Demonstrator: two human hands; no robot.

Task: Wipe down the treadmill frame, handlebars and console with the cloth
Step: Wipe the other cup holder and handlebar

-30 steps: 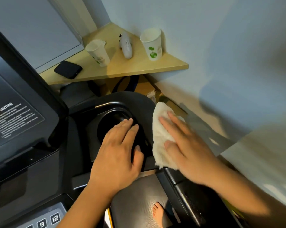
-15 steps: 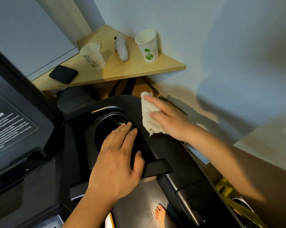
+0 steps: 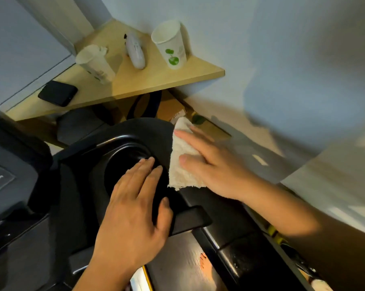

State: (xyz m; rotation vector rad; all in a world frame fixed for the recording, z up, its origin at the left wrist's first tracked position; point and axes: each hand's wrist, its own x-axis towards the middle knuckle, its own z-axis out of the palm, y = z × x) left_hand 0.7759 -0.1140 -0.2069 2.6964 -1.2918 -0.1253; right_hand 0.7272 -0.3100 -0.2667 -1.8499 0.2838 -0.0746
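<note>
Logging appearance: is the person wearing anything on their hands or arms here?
No. The left hand and right hand are bare: no gloves, rings or watch visible. The forearms are uncovered to the frame edge, no sleeve in view.

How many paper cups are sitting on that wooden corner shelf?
2. One paper cup with a green logo stands at the shelf's right end by the wall; the other cup is further left, near the black phone.

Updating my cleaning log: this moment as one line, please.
phase: console wipe | right hand: presses cloth on console edge | left hand: flat by cup holder
</note>
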